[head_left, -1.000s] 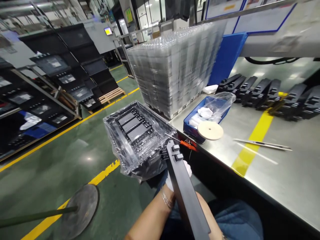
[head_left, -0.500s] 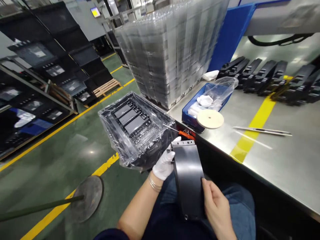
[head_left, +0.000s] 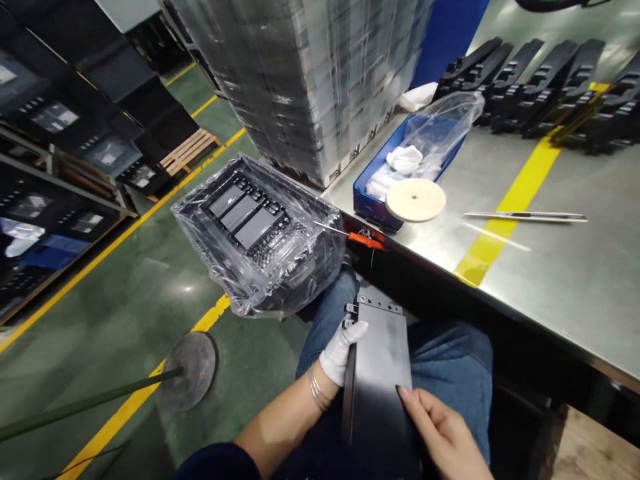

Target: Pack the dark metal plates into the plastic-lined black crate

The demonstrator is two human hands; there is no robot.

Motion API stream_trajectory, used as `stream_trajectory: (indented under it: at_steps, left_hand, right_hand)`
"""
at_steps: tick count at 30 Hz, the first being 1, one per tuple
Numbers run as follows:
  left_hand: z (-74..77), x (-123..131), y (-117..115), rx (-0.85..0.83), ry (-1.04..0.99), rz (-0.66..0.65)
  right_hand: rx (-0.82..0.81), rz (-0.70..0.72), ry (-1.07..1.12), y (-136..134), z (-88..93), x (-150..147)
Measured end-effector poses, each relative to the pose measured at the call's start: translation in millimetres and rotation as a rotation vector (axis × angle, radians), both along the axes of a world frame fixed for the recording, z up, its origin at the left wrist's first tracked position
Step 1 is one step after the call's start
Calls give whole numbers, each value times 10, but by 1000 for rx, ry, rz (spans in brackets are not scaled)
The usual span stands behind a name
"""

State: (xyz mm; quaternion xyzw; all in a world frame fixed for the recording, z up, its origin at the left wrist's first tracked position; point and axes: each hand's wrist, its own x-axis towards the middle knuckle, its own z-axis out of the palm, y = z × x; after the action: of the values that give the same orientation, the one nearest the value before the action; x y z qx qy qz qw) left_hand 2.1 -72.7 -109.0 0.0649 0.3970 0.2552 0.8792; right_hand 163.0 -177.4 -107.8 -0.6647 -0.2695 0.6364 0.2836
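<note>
A long black plastic panel (head_left: 383, 360) lies over my lap, its smooth face up. A row of small holes runs along its far end, and clips stick out at its left edge. My left hand (head_left: 343, 350), in a white glove, grips that left edge with the thumb over the top. My bare right hand (head_left: 443, 427) is closed in a pinch, its fingertips at the panel's right side. A small dark tip shows at those fingers; what it belongs to is hidden. The panel's near end is dark and hard to make out.
A plastic-lined crate (head_left: 295, 287) with black parts stands ahead left. On the metal bench (head_left: 545, 287) are a blue bin (head_left: 370, 207), a pale disc (head_left: 416, 200), a thin metal strip (head_left: 525, 217) and several black parts (head_left: 530, 87). An orange-handled screwdriver (head_left: 367, 240) lies at the bench's edge.
The view has tipped downward. The panel has come lower and nearer my lap, with my left hand still gripping it. My right fingertips have shifted from its right edge onto its face.
</note>
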Motion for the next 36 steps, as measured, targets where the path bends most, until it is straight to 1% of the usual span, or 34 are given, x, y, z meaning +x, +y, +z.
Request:
stream_trajectory:
  at_steps: [1,2,4,5,6,7,8,9,11,13,15,17,18,20,22,23,26,28,31,33,34,36]
  left_hand:
    - [27,-8,-20,-32,12,-32]
    - [52,-12,-33,-53,34,-49]
    - [94,-1,-41,-57,63,-61]
    - [113,14,-39,-46,59,-65]
    - [130,32,-34,-29,47,-68]
    - [145,53,-29,-12,31,-63]
    - [155,73,-26,0,10,-58]
    - [161,89,-26,15,-5,-46]
    - [155,100,-41,56,-2,-4]
    - [131,80,-74,75,33,35]
    - [108,46,-111,7,71,35]
    - [99,20,-137,-109,71,-21]
    - [99,15,-144,-135,60,-40]
    - [100,18,-150,-98,57,-39]
    - [90,27,-159,-47,102,1]
    - [81,31,-166,-56,129,8]
    - [58,42,-186,-162,141,4]
    - [65,55,-186,-186,109,15]
    - [82,69,-173,-175,100,0]
    - [67,46,-174,-198,115,-1]
    - [49,21,-179,-219,120,14]
    - [7,-42,-194,-271,156,46]
  right_hand:
    - [83,2,-104,-18,26,31]
    - [212,4,-261,-26,58,60]
    - [528,51,-643,-9,128,84]
    - [662,109,-792,17,158,71]
    - [747,184,-875,55,179,38]
    - [793,259,-900,103,189,-9]
    - [807,318,-894,159,190,-64]
    - [801,337,-879,218,182,-121]
    - [749,298,-876,317,163,-218]
    - [703,244,-891,352,168,-284]
    - [695,277,-843,322,205,-323]
    - [709,350,-762,277,246,-339]
    - [714,367,-741,269,257,-337]
    - [721,324,-783,291,254,-317]
    - [739,247,-865,331,235,-290]
    - [751,237,-883,339,229,-282]
    - [778,331,-809,309,230,-291]
    - [774,350,-767,297,215,-303]
    - [773,228,-831,356,140,-293]
    - [792,187,-859,367,93,-272]
    - [820,213,-853,340,82,-260]
    - [941,371,-790,220,88,-233]
